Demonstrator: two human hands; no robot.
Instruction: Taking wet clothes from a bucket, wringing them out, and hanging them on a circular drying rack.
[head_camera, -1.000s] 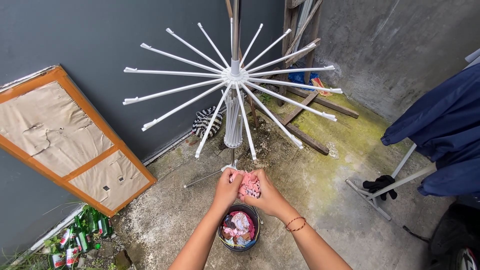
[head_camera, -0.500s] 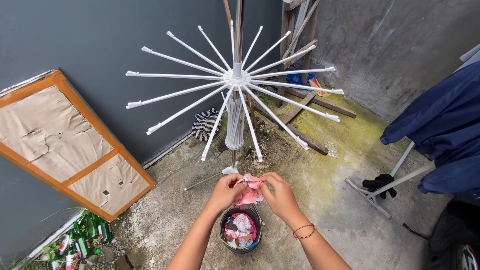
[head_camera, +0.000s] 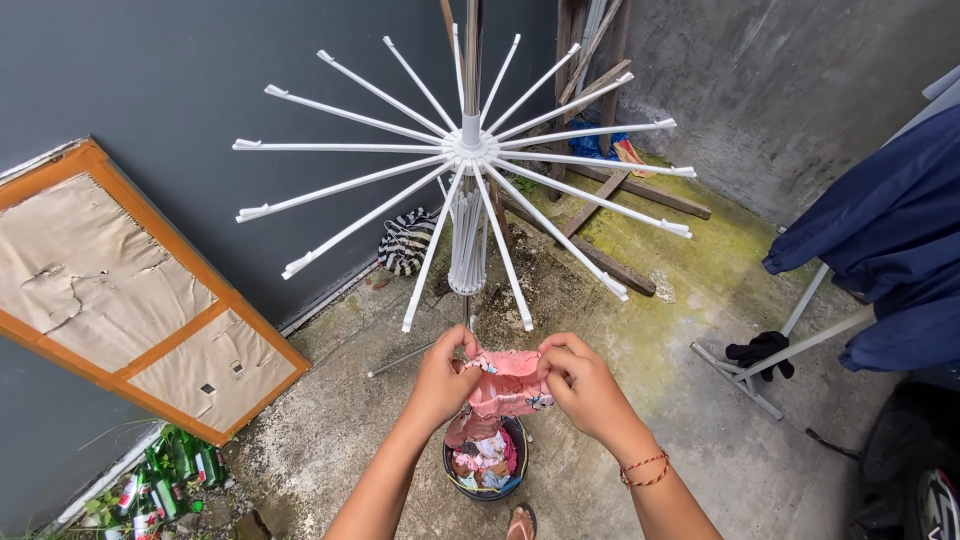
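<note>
Just below the white, many-armed umbrella-style drying rack (head_camera: 468, 150), the left hand (head_camera: 443, 378) and right hand (head_camera: 585, 385) have drawn apart, each pinching an edge of the small pink patterned cloth (head_camera: 508, 380), now stretched open above the dark round laundry bucket (head_camera: 485, 462).

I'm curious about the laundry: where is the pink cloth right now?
In the head view, low centre: the pink cloth is pinched between the left hand and right hand, above the bucket, below the white rack.

Green bottles with red-and-white labels (head_camera: 165, 480) lie bottom left by the wall (head_camera: 150, 90).
</note>
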